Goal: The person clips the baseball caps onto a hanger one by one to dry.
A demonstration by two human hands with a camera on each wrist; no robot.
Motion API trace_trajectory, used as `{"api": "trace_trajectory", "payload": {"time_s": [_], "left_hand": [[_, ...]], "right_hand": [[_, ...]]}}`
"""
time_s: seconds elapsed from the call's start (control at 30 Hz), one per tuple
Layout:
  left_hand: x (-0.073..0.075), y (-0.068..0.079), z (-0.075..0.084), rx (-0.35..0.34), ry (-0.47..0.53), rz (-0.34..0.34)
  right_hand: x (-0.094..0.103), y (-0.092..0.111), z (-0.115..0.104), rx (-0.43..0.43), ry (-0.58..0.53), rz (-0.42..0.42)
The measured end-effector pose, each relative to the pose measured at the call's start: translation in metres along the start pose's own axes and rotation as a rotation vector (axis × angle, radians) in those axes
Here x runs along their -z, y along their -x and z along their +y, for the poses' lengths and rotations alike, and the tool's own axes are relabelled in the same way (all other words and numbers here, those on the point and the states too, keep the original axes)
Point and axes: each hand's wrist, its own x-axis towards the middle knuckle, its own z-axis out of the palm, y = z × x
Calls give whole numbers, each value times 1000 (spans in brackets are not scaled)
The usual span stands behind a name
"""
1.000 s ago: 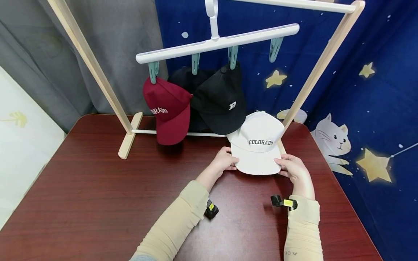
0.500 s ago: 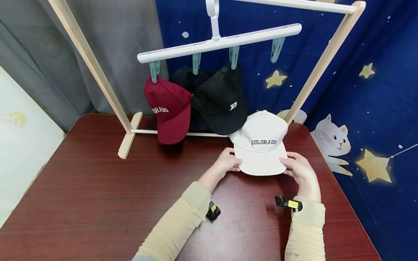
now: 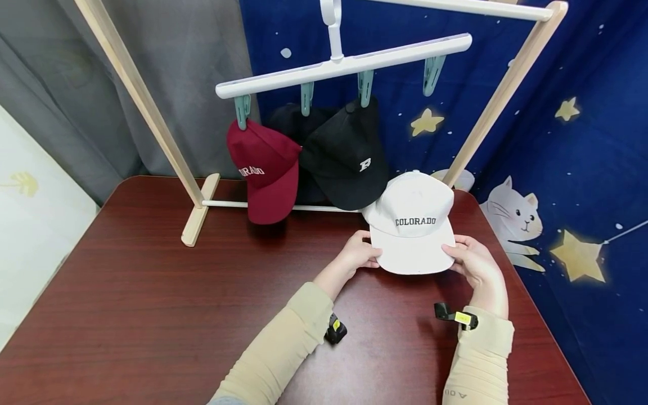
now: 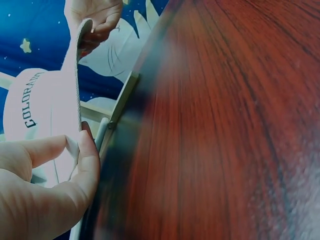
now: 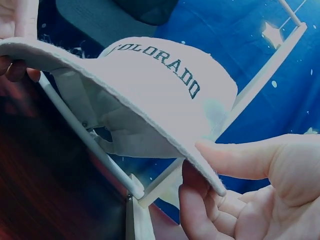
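A white cap (image 3: 412, 205) with COLORADO lettering is held by its brim above the table's back right part, its front facing me. My left hand (image 3: 355, 253) pinches the brim's left edge. On the brim's other edge, my right hand (image 3: 476, 259) grips with the thumb on top and fingers beneath. The right wrist view shows the underside of the brim and the hollow of the cap (image 5: 165, 85). In the left wrist view the thumb and a finger of my left hand (image 4: 55, 185) close on the brim (image 4: 77, 95).
A white hanger bar (image 3: 344, 66) with teal clips hangs from a wooden rack (image 3: 147, 112). A maroon cap (image 3: 265, 174) and a black cap (image 3: 349, 157) hang from it, with another dark cap (image 3: 293, 121) partly hidden behind. The right end clip (image 3: 432, 75) holds nothing.
Both hands have moved to the right with the white cap, the right one also slightly down. The hanger with its caps has shifted a little to the right.
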Motion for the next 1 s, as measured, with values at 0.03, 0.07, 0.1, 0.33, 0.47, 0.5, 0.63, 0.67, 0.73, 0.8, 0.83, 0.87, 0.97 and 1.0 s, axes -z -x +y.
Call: {"api": "trace_trajectory", "payload": {"time_s": [0.03,0.07,0.1,0.33,0.47,0.5,0.63,0.67,0.73,0.8,0.83,0.87,0.97,1.0], "left_hand": [[-1,0,-1,1,3,0],[-2,0,-1,3,8,-1],[-3,0,-1,4,10,-2],[-9,0,-2,8,13,0],[-13,1,1,12,12,-1],[-14,2,1,13,12,-3],[-17,3,3,9,1,-7],[-17,2,4,8,-2,-9],[-18,2,5,4,-12,-15],[-20,2,6,1,-18,-22],[-20,2,7,0,-17,-24],[-21,1,7,-3,-20,-28],[-23,0,7,-12,-23,-35],[-23,0,8,-16,-22,-36]], "right_hand": [[1,0,0,-4,3,1],[1,1,0,-9,5,3],[2,1,0,-13,7,5],[8,3,1,-31,2,6],[12,6,1,-29,-5,12],[13,6,1,-28,-13,13],[16,8,0,-15,-54,3],[16,9,-1,-12,-63,0],[18,10,-2,-3,-79,-2],[19,11,-2,7,-96,-3],[20,11,-3,10,-107,-1],[20,12,-3,15,-115,-2],[22,15,-4,39,-138,-6],[22,15,-5,48,-143,-8]]}}
